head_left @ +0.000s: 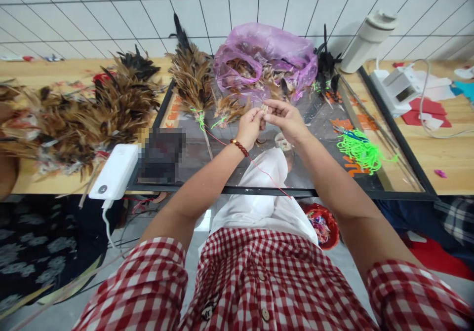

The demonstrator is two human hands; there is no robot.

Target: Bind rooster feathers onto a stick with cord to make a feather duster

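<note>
Over the glass-topped work surface, my left hand (250, 128) is closed in a pinch on a small pale piece (264, 108) whose kind I cannot make out. My right hand (287, 120) touches the same piece, thumb and forefinger closed around it. Just behind my hands sits a pink-purple plastic bag (270, 37) full of brown feathers. Left of them lie a small feather bundle (231, 108) and a tall feather bundle (190, 74) bound with green string on a stick. A thin red cord (268, 173) runs beneath my left wrist. A tape roll (283, 141) lies below my right hand.
A heap of feather bundles (107, 109) covers the left side, near a white power bank (114, 170). To the right are green strings (359, 152), black feathers (326, 69), a white bottle (368, 40) and a power strip (392, 94). A red basket (335, 230) stands below the table edge.
</note>
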